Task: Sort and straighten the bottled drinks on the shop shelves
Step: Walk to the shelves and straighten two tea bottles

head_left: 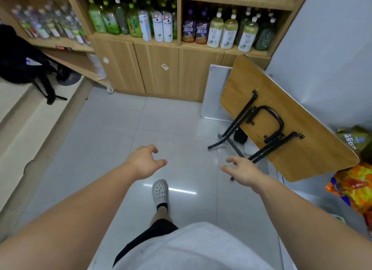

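Observation:
Wooden shop shelves [136, 39] run across the top of the view. Green tea bottles [109, 20] and white-labelled bottles [163, 26] fill the middle bay. Purple-labelled bottles [194, 29] and pale green bottles [228, 33] stand in the right bay. Clear bottles [50, 24] line the left shelf, blurred. My left hand [146, 163] and my right hand [242, 170] are stretched out over the floor, well below the shelves, fingers apart, holding nothing.
A folded wooden table [281, 116] with black legs leans at the right, in front of a grey panel [215, 94]. Colourful snack bags [356, 185] sit at the far right. A black backpack [22, 56] rests on a step at the left. Grey floor tiles [112, 128] lie ahead.

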